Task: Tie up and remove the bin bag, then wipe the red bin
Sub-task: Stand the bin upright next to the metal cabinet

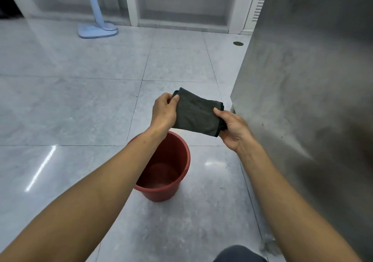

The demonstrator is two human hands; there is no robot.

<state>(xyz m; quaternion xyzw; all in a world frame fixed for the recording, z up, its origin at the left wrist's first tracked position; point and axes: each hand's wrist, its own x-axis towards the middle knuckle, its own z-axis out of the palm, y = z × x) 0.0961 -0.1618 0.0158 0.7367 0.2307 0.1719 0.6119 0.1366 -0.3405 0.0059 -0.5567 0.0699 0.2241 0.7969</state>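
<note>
A round red bin (171, 189) stands upright on the tiled floor below my hands, with no bag inside it; my left forearm covers part of its left rim. Above the bin I hold a folded dark grey cloth (196, 114) between both hands. My left hand (163, 113) pinches the cloth's upper left corner with thumb on top. My right hand (232, 129) grips the cloth's right edge, thumb over the top and fingers underneath. No bin bag is in view.
A stainless steel cabinet (306, 90) rises close on the right. A light blue stand base (96, 30) sits on the floor at the back left, before white-framed glass doors (181, 3). A round floor drain (238, 43) lies near the cabinet. My knee (240, 254) shows at bottom.
</note>
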